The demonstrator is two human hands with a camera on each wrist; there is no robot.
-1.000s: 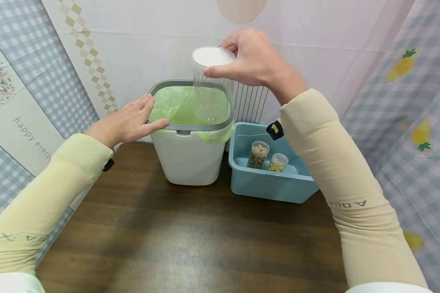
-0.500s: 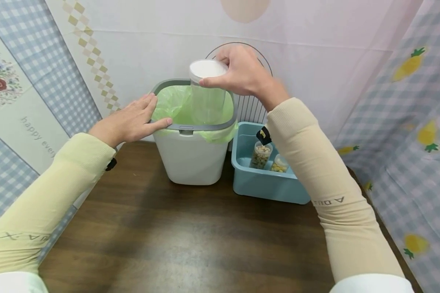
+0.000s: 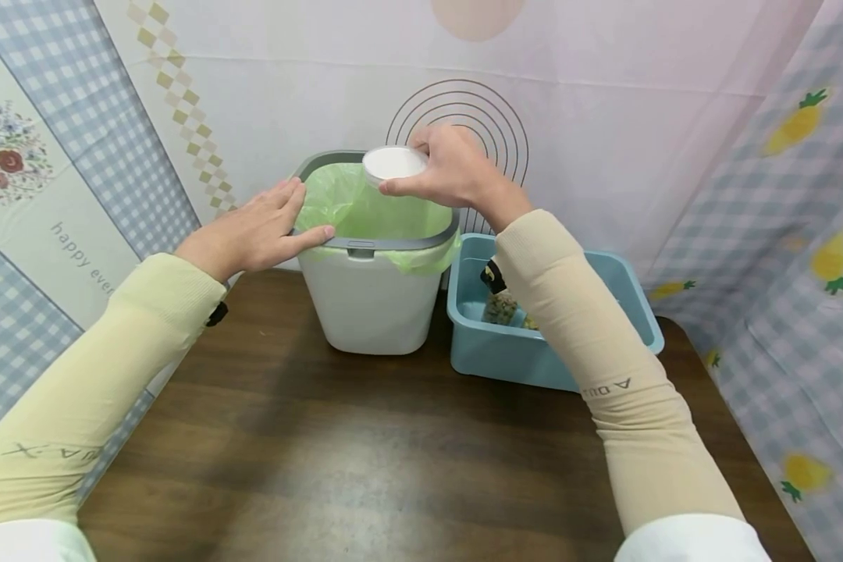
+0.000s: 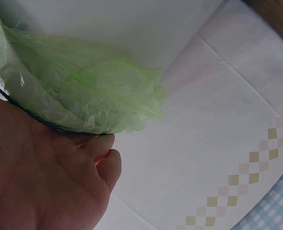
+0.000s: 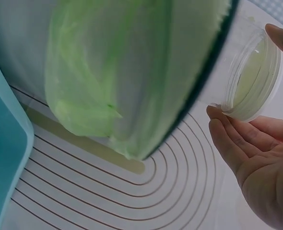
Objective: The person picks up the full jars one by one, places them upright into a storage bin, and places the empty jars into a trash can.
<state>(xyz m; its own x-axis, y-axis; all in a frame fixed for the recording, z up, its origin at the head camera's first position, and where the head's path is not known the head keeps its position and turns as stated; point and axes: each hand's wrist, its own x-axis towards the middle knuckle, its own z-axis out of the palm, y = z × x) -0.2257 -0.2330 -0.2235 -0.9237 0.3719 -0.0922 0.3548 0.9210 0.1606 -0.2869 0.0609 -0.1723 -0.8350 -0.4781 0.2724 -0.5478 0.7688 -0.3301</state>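
Observation:
My right hand (image 3: 453, 168) holds a clear plastic jar with a white lid (image 3: 395, 165) by its top, thumb in front and fingers behind. The jar hangs upright at the opening of a white bin (image 3: 372, 304) lined with a green bag (image 3: 344, 204). Its see-through body is hard to make out in the head view. From the right wrist, the lid end (image 5: 256, 79) shows between thumb and fingertips, above the bin's rim. My left hand (image 3: 253, 234) rests flat on the rim's left side, fingers straight and thumb along the front edge. I cannot see what the jar contains.
A blue tub (image 3: 516, 355) stands right of the bin. Inside it are a small jar of mixed pieces (image 3: 499, 310) and another with yellow bits (image 3: 530, 321), partly behind my right sleeve. Brown wooden table (image 3: 365, 453) in front; white cloth (image 3: 288, 94) behind.
My right hand has come down with the jar, lowering its body into the bin's mouth. The left hand has stayed on the rim. My right sleeve now covers more of the small jars.

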